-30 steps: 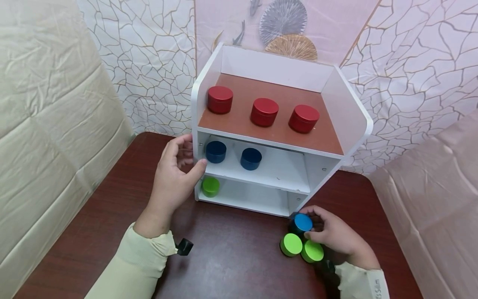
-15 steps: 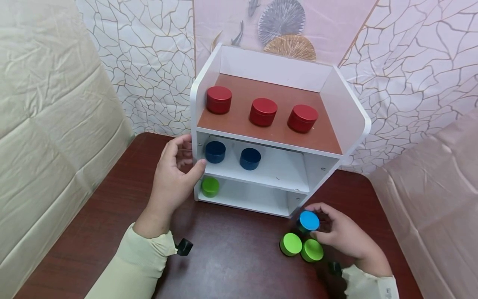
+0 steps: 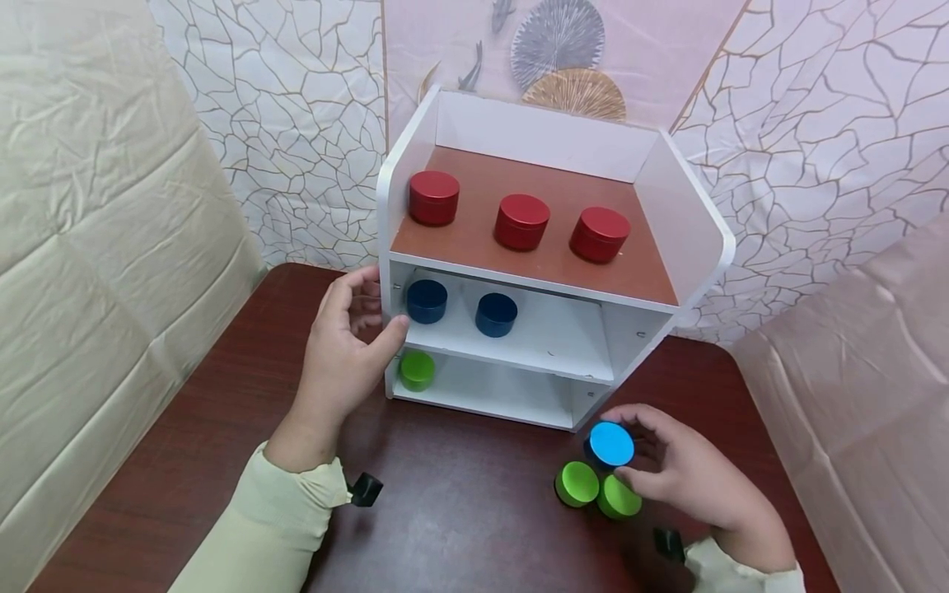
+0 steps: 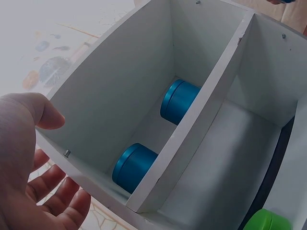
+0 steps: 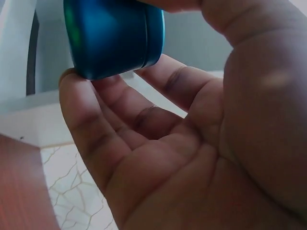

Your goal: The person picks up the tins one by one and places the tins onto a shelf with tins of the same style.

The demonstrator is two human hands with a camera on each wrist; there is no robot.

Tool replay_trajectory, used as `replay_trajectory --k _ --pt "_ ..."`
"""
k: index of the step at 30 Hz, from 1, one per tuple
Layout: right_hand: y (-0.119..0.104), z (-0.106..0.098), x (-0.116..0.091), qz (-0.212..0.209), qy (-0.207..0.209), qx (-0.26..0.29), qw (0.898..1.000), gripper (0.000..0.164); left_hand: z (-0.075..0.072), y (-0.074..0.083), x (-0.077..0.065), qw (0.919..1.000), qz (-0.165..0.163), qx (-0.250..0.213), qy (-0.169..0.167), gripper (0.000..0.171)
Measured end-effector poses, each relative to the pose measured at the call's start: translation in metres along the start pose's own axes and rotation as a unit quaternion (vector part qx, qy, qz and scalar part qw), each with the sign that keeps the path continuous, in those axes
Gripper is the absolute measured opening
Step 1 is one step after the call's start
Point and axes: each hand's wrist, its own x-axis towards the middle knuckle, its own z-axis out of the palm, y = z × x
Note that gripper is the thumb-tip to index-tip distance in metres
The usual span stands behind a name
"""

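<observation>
1. Right hand [image 3: 689,469] grasps a blue tin [image 3: 611,445] between thumb and fingers, near the front right corner of the shelf unit [image 3: 682,198]. Tin looks raised off the surface [image 3: 474,511]; its base is hidden in the head view, so height is uncertain. Right wrist view crops its upper part. Step, as judged: pick-up, tin not yet shelved.

2. Close by the held tin: one green tin [image 3: 577,484] and a second green tin [image 3: 621,501], the latter partly covered by the held tin and thumb. Cannot tell whether the two greens touch. A clean upward lift should avoid nudging them.

3. Left hand [image 3: 344,358] straddles the unit's left side panel [image 3: 385,214]: thumb by the front edge, fingers curled at the outer face. Probably bracing; pressure cannot be told. Fingertips partly hidden in the head view.

4. Bottom shelf [image 3: 504,391]: lone green tin [image 3: 417,371] at the left end, cropped in the left wrist view.

5. Middle shelf [image 3: 556,329]: two shelved blue tins [image 3: 426,301], left and centre-left. Next move probably calls for feeding the held tin in level, right of this pair. Shelf's rear partly hidden by the top board.

6. Top shelf [image 3: 534,173]: three red tins [image 3: 522,222], seen in neither wrist view.
</observation>
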Motion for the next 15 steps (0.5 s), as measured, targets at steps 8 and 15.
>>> replay_trajectory --k 8,15 --pt "-0.017 0.004 0.002 -0.063 0.020 0.019 0.998 0.060 0.000 0.001 0.000 1.0000 0.000 -0.002 0.000 0.064" --pt "-0.027 0.006 0.010 -0.072 0.031 0.010 0.997 0.061 0.000 0.001 -0.001 1.0000 -0.002 0.002 -0.001 0.065"
